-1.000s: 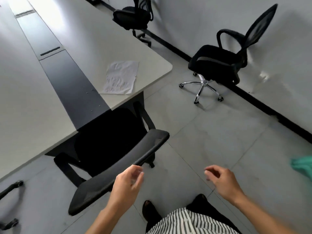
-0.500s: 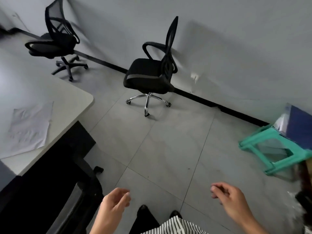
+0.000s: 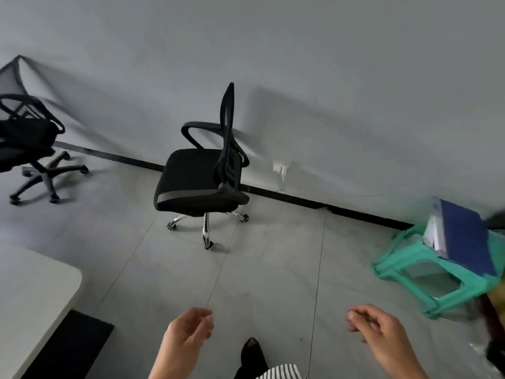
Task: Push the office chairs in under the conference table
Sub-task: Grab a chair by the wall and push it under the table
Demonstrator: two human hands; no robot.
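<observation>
A black office chair (image 3: 203, 170) with a chrome base stands in the middle of the tiled floor (image 3: 273, 269), near the far wall (image 3: 300, 64) and well apart from the conference table (image 3: 30, 294), whose rounded corner shows at near left. A second black office chair (image 3: 26, 143) stands at far left. Both hands hang empty with fingers loosely curled: left hand (image 3: 185, 333), right hand (image 3: 378, 329). A green plastic stool (image 3: 426, 272) carries a blue folder (image 3: 461, 239) at right.

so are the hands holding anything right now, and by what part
Nothing is held. The left hand and right hand hang empty, fingers loosely curled, well short of the black mesh-backed office chair.
</observation>
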